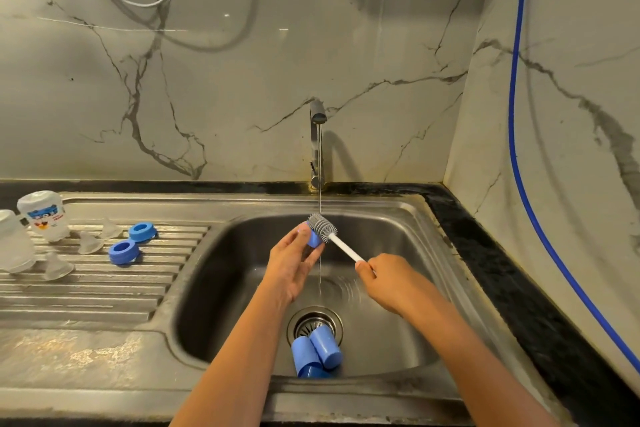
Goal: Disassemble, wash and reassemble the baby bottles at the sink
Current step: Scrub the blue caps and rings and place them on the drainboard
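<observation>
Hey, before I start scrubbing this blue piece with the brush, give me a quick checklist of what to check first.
1. Water running: ok, a thin stream falls from the faucet.
2. Blue piece secured: ok, the left hand pinches it.
3. Brush secured: ok, the right hand grips the end of its white handle.
4. Bristles on the blue piece: ok, the brush head rests against it under the stream.
5. Soap on the brush: cannot tell.
6. Drain unobstructed: not ok, blue caps lie partly over the strainer.
</observation>
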{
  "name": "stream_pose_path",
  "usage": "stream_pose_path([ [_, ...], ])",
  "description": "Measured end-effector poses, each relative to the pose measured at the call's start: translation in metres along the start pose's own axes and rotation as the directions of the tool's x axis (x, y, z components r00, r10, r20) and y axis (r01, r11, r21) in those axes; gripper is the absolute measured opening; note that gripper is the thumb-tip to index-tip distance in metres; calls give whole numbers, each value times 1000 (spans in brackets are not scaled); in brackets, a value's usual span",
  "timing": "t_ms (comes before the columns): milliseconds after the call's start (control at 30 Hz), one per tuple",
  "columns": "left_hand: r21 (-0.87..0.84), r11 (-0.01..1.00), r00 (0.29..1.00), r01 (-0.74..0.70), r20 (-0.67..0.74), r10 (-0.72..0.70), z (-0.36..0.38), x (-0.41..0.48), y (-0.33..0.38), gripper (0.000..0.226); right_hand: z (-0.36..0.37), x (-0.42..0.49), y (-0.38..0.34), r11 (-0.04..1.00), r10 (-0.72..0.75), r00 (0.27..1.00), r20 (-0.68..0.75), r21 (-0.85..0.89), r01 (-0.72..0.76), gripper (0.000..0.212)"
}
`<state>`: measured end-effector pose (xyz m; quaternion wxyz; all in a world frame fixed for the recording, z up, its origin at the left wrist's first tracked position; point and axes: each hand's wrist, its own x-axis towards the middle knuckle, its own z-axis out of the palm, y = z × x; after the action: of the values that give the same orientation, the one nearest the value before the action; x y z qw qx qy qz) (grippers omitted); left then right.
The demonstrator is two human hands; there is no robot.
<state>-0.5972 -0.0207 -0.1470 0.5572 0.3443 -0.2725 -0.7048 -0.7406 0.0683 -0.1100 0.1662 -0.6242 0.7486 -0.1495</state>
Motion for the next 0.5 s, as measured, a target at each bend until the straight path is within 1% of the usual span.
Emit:
stream_pose_path([
  [67, 83, 997, 996, 10, 87, -17, 3, -4, -3, 30, 1, 3, 1, 1000, 12, 999, -35, 4, -12, 44],
  [133, 135, 990, 989, 28, 138, -47, 5, -6, -3, 30, 1, 5, 3, 999, 32, 998, -55, 0, -32, 43],
  [200, 141, 990, 991, 27, 130, -46, 4, -5, -3, 29, 0, 5, 4, 999, 35, 998, -53, -4, -36, 42],
  [333, -1, 999, 999, -35, -3, 35, -2, 3, 2, 26, -4, -2, 3, 999, 3, 1000, 10, -43, -2, 43],
  [367, -15, 999, 999, -48, -18, 47, -3, 4, 2, 27, -4, -4, 1, 999, -13, 1000, 16, -50, 13, 43],
  [433, 5, 999, 999, -40, 18, 40, -4, 4, 2, 27, -3, -4, -2, 999, -31, 1000, -1, -31, 31, 44],
  [500, 73, 997, 994, -11, 105, 3, 0, 0, 0, 28, -3, 0, -3, 999, -32, 999, -31, -11, 32, 45],
])
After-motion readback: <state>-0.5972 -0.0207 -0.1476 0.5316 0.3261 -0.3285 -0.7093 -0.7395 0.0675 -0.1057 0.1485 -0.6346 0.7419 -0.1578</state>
